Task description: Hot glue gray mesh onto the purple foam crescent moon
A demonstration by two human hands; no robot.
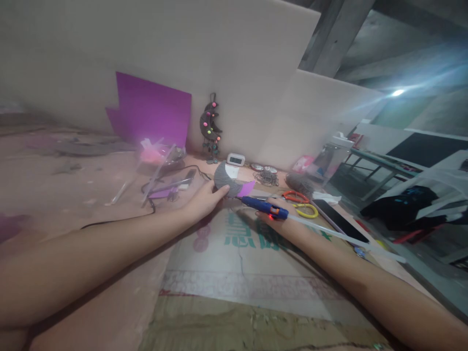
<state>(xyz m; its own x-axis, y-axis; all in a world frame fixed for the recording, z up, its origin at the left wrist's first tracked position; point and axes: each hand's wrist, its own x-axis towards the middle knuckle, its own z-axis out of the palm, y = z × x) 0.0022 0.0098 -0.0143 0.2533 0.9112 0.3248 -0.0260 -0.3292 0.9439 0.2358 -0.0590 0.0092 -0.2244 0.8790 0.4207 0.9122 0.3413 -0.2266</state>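
My left hand (215, 194) grips a grey crescent-shaped piece (226, 184), which looks wound with yarn and has white and purple parts showing at its right side. In my right hand (278, 214) is a blue glue gun (265, 207) with a red light lit and a long clear glue stick (329, 228) running out of its back. The gun's nozzle points left, at the lower edge of the crescent; whether it touches cannot be told. Below both hands lies a printed cardboard sheet (219, 278).
Against the wall stand a purple sheet (153, 109) and a dark crescent ornament with coloured balls (210, 122). A small digital clock (236, 159), grey yarn (300, 184), scissors with red and yellow handles (306, 210), a phone (340, 219) and a clear jar (329, 158) sit around the hands.
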